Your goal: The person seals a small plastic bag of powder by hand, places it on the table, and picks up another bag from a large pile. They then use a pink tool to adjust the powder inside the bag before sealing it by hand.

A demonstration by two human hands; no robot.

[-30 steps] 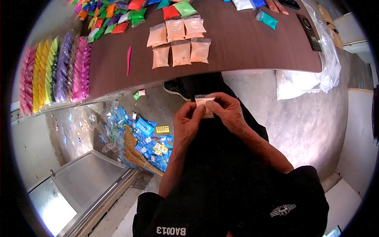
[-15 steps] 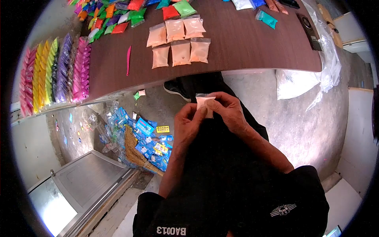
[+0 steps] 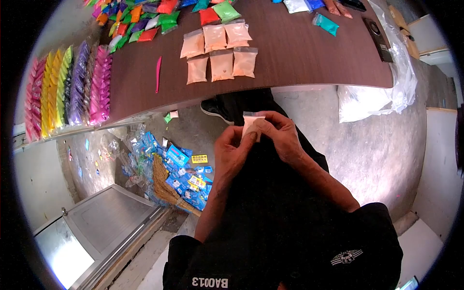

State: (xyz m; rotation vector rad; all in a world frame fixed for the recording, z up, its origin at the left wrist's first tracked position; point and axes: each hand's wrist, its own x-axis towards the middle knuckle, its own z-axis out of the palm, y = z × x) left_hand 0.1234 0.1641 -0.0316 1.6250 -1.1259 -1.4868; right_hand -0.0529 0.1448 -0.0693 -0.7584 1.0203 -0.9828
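Between my two hands, above my lap and below the table edge, is a small peach packet (image 3: 251,125) with a clear top strip. My left hand (image 3: 232,149) pinches its lower left part, thumb on the front. On the other side my right hand (image 3: 279,137) grips it, thumb across its face. The fingers behind the packet are partly hidden. On the brown table (image 3: 299,58), several similar peach packets (image 3: 221,65) lie in two rows. A pink stick (image 3: 158,75) lies to their left.
Colourful packets (image 3: 147,35) are heaped at the back left, beside long twisted packs (image 3: 77,84). A teal packet (image 3: 326,24) and a dark device (image 3: 377,38) lie right. Below are a straw broom (image 3: 164,183), blue wrappers (image 3: 195,191) and a plastic bag (image 3: 362,104).
The packet in my hands has tilted slightly, and my thumbs have shifted a little on it. Both hands still hold it in nearly the same place.
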